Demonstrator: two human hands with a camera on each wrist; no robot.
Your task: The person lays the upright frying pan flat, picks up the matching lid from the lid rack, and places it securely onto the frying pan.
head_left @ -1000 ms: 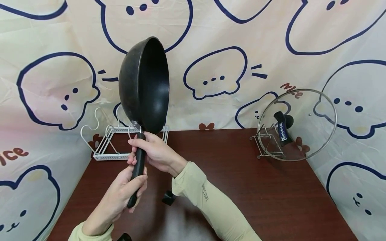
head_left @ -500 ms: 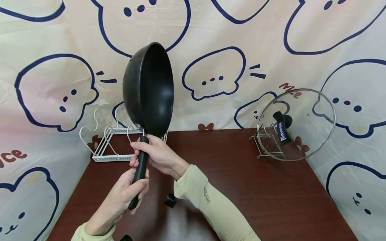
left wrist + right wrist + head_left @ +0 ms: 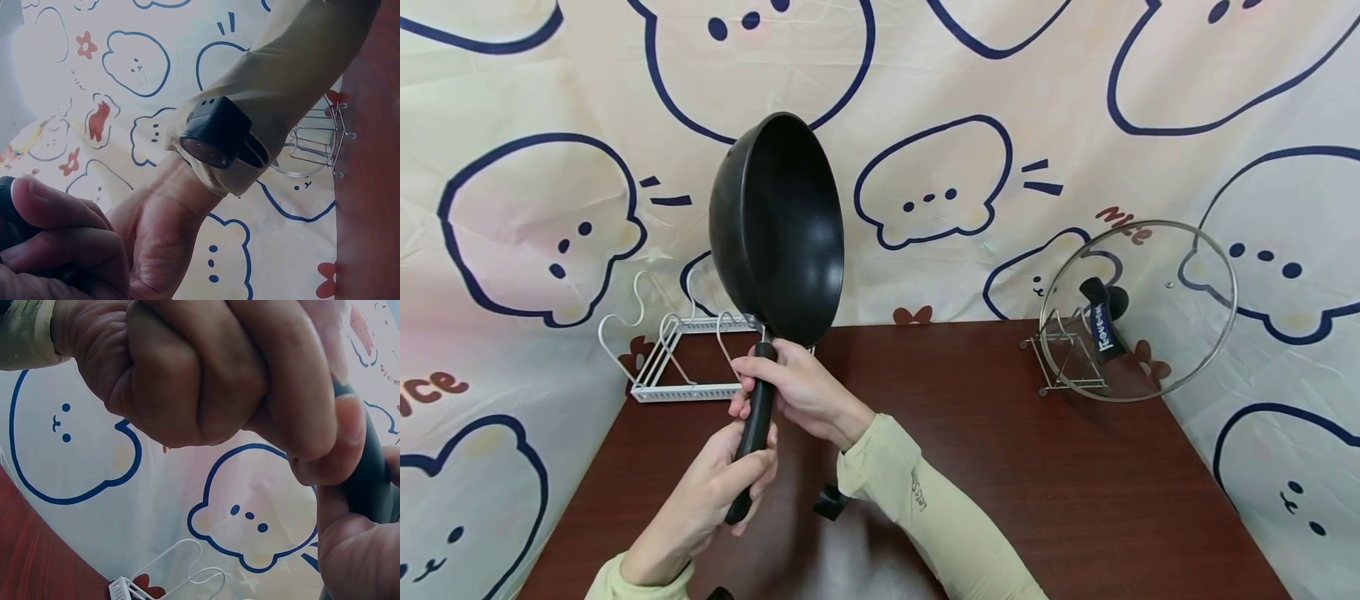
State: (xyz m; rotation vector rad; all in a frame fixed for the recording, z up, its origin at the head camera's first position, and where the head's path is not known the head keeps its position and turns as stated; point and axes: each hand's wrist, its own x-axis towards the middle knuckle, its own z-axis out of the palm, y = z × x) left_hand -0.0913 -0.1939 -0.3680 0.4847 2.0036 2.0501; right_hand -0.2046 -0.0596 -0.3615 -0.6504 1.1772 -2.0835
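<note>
A deep black wok [image 3: 793,233] is held up in the air, tilted, its hollow facing right and toward me. My left hand [image 3: 715,483] grips the lower end of its black handle [image 3: 758,408]. Higher up, near the bowl, my right hand [image 3: 805,387] holds the same handle with the thumb laid across it. In the left wrist view, curled fingers [image 3: 69,244] wrap the dark handle at the left edge. The right wrist view shows both hands close together on the handle [image 3: 369,469].
Behind the wok, a white wire rack [image 3: 685,390] stands at the table's back left. A glass lid [image 3: 1206,362] with a black knob leans upright in a small metal stand [image 3: 1052,367] at the back right. Patterned cloth [image 3: 940,75] encloses the brown table [image 3: 1037,483].
The wok and both hands have moved slightly right and down. Its hollow has turned a little more toward me. Both hands keep their grip on the handle.
</note>
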